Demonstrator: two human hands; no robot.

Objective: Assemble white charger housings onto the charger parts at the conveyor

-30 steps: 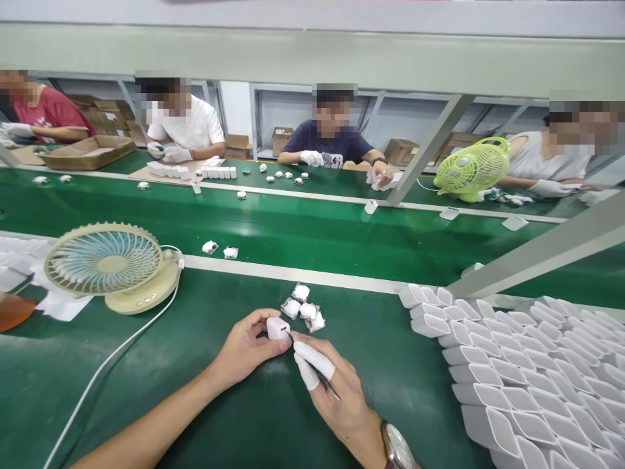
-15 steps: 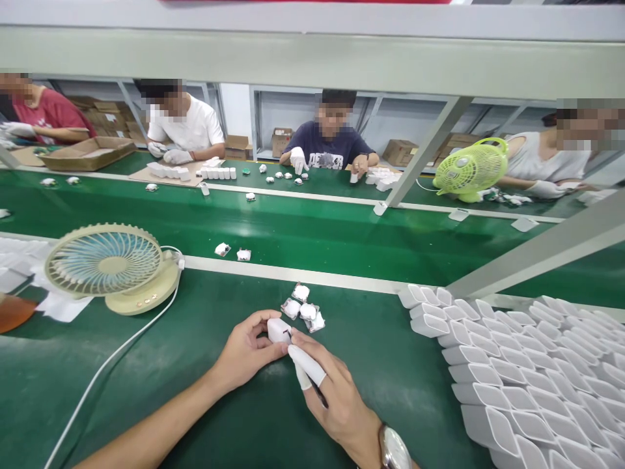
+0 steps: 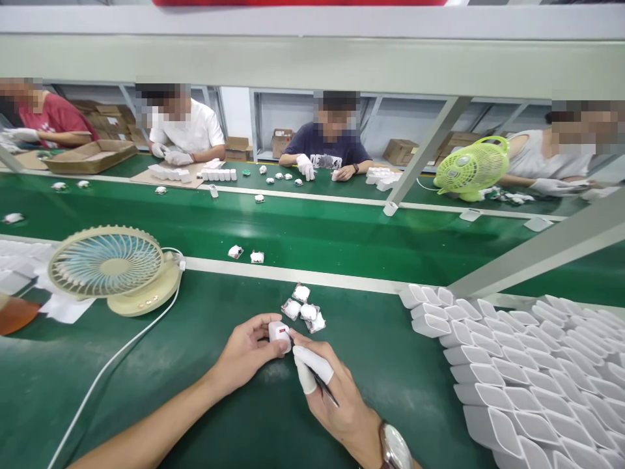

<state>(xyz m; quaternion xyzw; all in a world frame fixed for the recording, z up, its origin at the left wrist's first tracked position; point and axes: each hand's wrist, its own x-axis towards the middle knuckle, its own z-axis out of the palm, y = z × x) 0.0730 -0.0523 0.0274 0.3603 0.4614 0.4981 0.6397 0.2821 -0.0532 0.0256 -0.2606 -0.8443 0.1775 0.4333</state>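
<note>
A small white plastic charger housing is pinched between the thumb and fingers of my left hand. A small red slot shows on its face turned toward me. My right hand, with white finger cots on two fingers and a watch at the wrist, grips dark slim tweezers. Its fingertips are close to the right side of the housing; the tweezers' tip is mostly hidden there. Just beyond my hands lies a small cluster of circuit boards with white-wrapped parts.
Rows of open white housings stand on the right. A beige fan with a white cable sits left. Beyond a pale rail runs a green conveyor belt carrying boards and housings. Co-workers sit opposite; a slanted post rises at right.
The housing has turned in my left hand, so its red slot now shows. My right hand has drawn slightly back and right with the tweezers. Items on the belt have moved right.
</note>
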